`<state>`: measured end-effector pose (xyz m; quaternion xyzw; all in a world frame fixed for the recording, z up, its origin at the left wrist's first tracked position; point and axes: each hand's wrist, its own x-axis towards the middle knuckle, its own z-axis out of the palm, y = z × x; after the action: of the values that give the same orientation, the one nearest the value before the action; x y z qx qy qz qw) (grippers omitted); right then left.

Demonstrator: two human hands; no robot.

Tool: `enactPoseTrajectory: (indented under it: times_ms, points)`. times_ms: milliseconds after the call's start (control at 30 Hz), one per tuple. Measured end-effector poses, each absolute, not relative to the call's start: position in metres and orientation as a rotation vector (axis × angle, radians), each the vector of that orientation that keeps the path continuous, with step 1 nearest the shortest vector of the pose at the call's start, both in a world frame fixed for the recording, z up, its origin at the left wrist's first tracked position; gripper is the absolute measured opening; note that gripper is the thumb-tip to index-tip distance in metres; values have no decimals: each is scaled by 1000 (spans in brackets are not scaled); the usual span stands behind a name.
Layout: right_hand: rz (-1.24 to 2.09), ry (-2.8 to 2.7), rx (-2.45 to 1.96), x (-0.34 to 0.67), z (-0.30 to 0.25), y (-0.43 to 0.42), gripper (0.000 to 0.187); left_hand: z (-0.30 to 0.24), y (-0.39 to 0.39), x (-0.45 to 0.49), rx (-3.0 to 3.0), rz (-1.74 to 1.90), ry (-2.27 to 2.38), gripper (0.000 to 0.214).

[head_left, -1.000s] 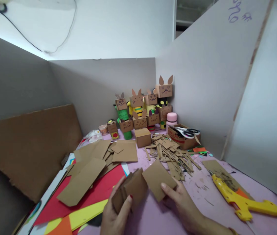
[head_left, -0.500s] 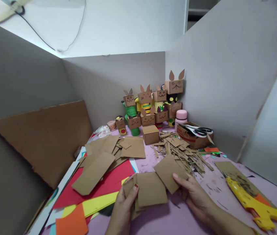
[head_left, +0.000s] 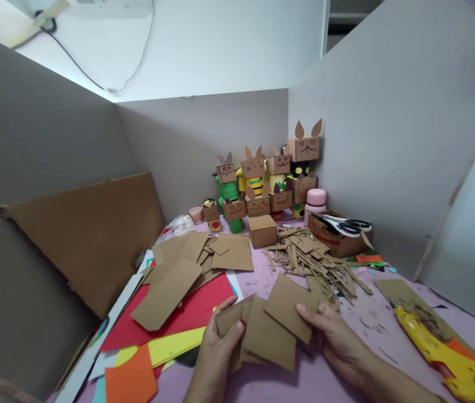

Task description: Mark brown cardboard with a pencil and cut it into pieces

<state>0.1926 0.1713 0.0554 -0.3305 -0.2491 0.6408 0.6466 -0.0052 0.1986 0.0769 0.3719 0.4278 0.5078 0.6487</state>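
Note:
My left hand (head_left: pixel 220 347) is closed round a fanned stack of brown cardboard pieces (head_left: pixel 269 338), its thumb on top. Between thumb and fingers, my right hand (head_left: pixel 334 341) pinches a single square cardboard piece (head_left: pixel 291 308), which overlaps the upper right of the stack. Both hands are above the purple tabletop (head_left: pixel 258 386). Beyond them stands a plain closed cardboard box (head_left: pixel 262 232), and right of it lies a heap of cardboard scraps and strips (head_left: pixel 313 260).
Cardboard animal figures (head_left: pixel 258 204) stand at the back beside a pink flask (head_left: pixel 316 201). Scissors (head_left: pixel 344 225) lie on a carton (head_left: pixel 330 240). Right is a yellow glue gun (head_left: pixel 439 352); left are cardboard sheets (head_left: pixel 166 296), red paper (head_left: pixel 120 330) and orange paper (head_left: pixel 131 376).
The stack in my left hand has fanned out and tilted, showing more edges. The right hand's square now overlaps the stack more. The whole view has shifted slightly.

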Motion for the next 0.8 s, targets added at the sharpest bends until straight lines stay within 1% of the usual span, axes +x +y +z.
enactPoseTrajectory:
  times_ms: [100, 233, 333, 533, 600, 700, 800]
  points:
    - [1470, -546, -756, 194, 53, 173, 39, 78, 202, -9, 912, 1180, 1019, 77]
    - [1460, -448, -745, 202, 52, 178, 27, 80, 212, -19, 933, 1288, 1089, 84]
    - [1489, -354, -709, 210, 52, 183, 22, 83, 216, -25, 943, 1325, 1109, 89]
    - [1628, -400, -683, 211, 55, 180, 19, 89, 209, -23, 962, 1211, 1045, 93]
    - [1662, -452, -685, 209, 55, 177, 18, 89, 208, -23, 974, 1152, 1029, 89]
    - [1664, -546, -701, 207, 53, 174, 24, 86, 212, -26, 1013, 1096, 1051, 72]
    - [1624, -588, -752, 207, 51, 174, 26, 81, 219, -33, 1077, 1189, 1120, 65]
